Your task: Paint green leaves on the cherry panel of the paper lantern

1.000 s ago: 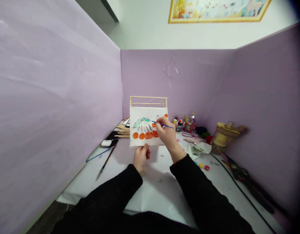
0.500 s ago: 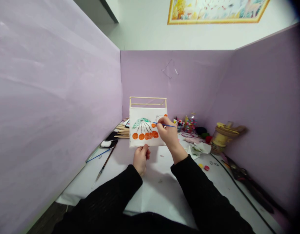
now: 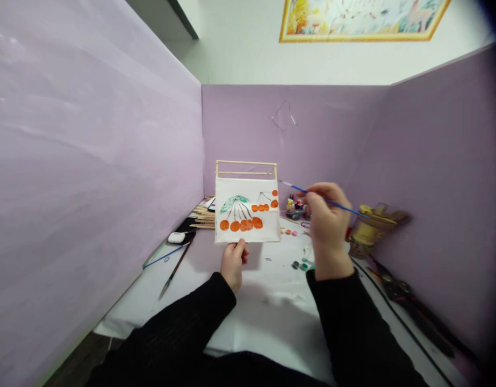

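Observation:
My left hand (image 3: 234, 262) pinches the bottom edge of a small white paper box (image 3: 246, 212) with a wooden stick frame on top, holding it upright above the table. Orange circles, dark stems and a green patch are painted on its front. My right hand (image 3: 327, 226) is closed around a thin blue paintbrush (image 3: 340, 207), held to the right of the box and clear of it. The brush tip points left, near the box's upper right corner.
Purple partition walls enclose the white table (image 3: 267, 306). Wooden sticks (image 3: 202, 216) and a white earbud case (image 3: 175, 237) lie at the back left, with two spare brushes (image 3: 172, 264) nearby. Paint blobs (image 3: 301, 264), bead jars (image 3: 296, 207), a yellow container (image 3: 366, 228) and pliers (image 3: 396, 290) sit at the right.
My right hand has lifted the brush off the box's front and swung it to the right, uncovering the small orange circles at the upper right. The left hand and box stay put.

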`<state>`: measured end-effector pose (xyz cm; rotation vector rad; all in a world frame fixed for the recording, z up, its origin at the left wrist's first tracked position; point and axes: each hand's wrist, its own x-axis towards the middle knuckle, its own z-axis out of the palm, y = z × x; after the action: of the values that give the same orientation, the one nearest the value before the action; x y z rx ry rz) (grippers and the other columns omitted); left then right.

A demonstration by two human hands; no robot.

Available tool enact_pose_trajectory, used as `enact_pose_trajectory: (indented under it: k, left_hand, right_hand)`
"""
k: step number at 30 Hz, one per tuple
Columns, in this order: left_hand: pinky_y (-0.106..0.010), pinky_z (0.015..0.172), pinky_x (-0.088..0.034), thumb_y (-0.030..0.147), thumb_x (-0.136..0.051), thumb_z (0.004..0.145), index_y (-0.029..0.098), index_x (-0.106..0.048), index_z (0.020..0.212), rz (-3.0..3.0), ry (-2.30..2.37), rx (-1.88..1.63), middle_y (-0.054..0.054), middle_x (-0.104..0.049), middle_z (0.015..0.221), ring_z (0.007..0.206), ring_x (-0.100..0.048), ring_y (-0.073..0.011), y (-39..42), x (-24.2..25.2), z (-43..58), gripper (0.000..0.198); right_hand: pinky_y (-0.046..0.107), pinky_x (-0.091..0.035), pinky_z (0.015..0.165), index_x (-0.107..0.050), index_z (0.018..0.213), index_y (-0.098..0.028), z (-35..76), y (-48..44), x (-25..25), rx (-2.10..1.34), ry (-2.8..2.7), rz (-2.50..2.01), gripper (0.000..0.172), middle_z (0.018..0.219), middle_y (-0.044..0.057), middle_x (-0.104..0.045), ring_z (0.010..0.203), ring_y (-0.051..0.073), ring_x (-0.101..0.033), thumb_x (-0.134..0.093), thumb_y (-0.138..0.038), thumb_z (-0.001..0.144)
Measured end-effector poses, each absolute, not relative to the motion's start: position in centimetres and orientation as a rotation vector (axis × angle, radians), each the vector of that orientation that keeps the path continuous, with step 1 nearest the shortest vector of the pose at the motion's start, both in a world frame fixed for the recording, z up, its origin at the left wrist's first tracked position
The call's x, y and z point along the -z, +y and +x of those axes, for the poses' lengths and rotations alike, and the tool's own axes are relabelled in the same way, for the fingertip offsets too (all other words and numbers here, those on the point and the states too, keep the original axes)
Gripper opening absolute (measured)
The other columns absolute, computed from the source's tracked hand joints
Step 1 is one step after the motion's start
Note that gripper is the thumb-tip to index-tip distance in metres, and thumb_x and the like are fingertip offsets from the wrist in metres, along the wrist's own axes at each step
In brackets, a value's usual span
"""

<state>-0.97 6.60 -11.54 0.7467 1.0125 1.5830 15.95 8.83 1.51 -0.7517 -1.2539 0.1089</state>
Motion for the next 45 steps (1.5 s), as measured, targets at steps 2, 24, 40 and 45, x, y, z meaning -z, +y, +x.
enact_pose_trajectory:
  k: [2,24,40,45]
  left_hand:
    - [-0.021,0.047,-0.031,0.056,-0.074,0.06,0.016,-0.051,0.063,0.727,1.014,-1.593,0.003,-0.052,0.056,0.046,-0.042,-0.0056,6.5,11.6,-0.9,0.046]
    - [-0.016,0.046,-0.033,0.051,-0.082,0.051,0.016,-0.054,0.072,0.704,1.009,-1.587,0.005,-0.054,0.059,0.048,-0.045,-0.0036,7.2,11.2,-1.1,0.049]
    - [-0.015,0.043,-0.032,0.043,-0.084,0.05,0.016,-0.055,0.072,0.722,1.008,-1.558,0.006,-0.053,0.057,0.046,-0.044,-0.0034,7.4,11.2,-1.1,0.046]
    - [-0.014,0.043,-0.032,0.043,-0.085,0.048,0.016,-0.055,0.072,0.712,1.006,-1.561,0.006,-0.053,0.056,0.046,-0.043,-0.0033,7.4,11.1,-1.2,0.048]
  right_hand:
    - [0.024,-0.045,0.054,-0.064,0.092,-0.019,18.4,8.2,-1.7,-0.078,-1.235,-0.748,0.018,0.08,0.003,-0.068,0.062,0.013,-0.06,-0.049,-0.023,0.082]
    - [0.027,-0.046,0.057,-0.058,0.077,-0.018,29.2,9.6,13.2,-0.379,-1.372,-1.182,0.03,0.064,0.001,-0.061,0.061,0.016,-0.06,-0.054,-0.047,0.081]
    - [0.024,-0.038,0.057,-0.061,0.07,-0.017,28.0,9.4,13.4,-0.254,-1.799,-1.34,0.024,0.059,0.0,-0.06,0.056,0.013,-0.051,-0.045,-0.033,0.08]
    - [0.026,-0.039,0.062,-0.062,0.074,-0.019,28.0,9.6,13.8,-0.197,-1.887,-1.334,0.024,0.064,0.001,-0.061,0.06,0.014,-0.053,-0.046,-0.033,0.084]
